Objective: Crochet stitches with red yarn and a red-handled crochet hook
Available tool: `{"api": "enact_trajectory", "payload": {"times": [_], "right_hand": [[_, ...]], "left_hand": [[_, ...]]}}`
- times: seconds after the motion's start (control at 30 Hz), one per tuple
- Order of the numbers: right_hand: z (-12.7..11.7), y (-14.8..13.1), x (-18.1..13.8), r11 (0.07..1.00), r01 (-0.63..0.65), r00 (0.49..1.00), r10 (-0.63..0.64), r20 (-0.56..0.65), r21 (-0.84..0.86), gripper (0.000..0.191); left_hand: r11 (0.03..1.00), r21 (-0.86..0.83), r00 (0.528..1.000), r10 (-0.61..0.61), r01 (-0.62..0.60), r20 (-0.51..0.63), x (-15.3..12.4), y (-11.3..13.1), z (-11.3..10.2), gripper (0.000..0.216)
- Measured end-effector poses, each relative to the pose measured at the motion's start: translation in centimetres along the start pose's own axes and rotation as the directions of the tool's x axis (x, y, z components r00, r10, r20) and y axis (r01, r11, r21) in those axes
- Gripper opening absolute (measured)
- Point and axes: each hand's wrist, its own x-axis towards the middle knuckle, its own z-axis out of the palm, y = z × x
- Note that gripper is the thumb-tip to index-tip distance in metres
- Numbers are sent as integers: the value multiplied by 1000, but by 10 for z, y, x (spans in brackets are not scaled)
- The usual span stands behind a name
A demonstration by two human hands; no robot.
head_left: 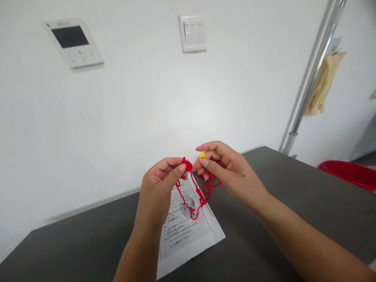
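My left hand (160,184) is raised above the table and pinches a small red knotted piece of red cord (194,197) between thumb and fingers. My right hand (227,166) is close beside it, fingers closed on a small yellow object (202,155) and on the same cord. Loops of the cord hang down between both hands, over a printed instruction sheet (188,235) that lies on the dark table (293,203).
A white wall stands right behind the table, with a wall panel (73,41) and a light switch (192,33). At the right are a metal pole (311,78), hanging beige gloves (321,84) and a red basin (351,174).
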Motion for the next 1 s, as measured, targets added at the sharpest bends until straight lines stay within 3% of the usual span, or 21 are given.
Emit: {"api": "enact_trajectory", "payload": {"times": [0.1,0.37,0.67,1.0], "right_hand": [[-2,-5,2,998,-42,999,42,5,51,15],[-1,-6,2,951,-269,957,247,151,153,28],[0,1,6,930,-315,945,287,159,189,34],[-3,3,7,926,-314,944,279,176,212,41]], "left_hand": [[1000,20,1000,2,-1,-10,1,-2,-1,13],[987,155,999,38,-41,22,-1,-10,-1,15],[866,457,977,210,-202,34,-9,-5,3,6],[852,483,977,208,-200,39,-8,-5,2,7]]}}
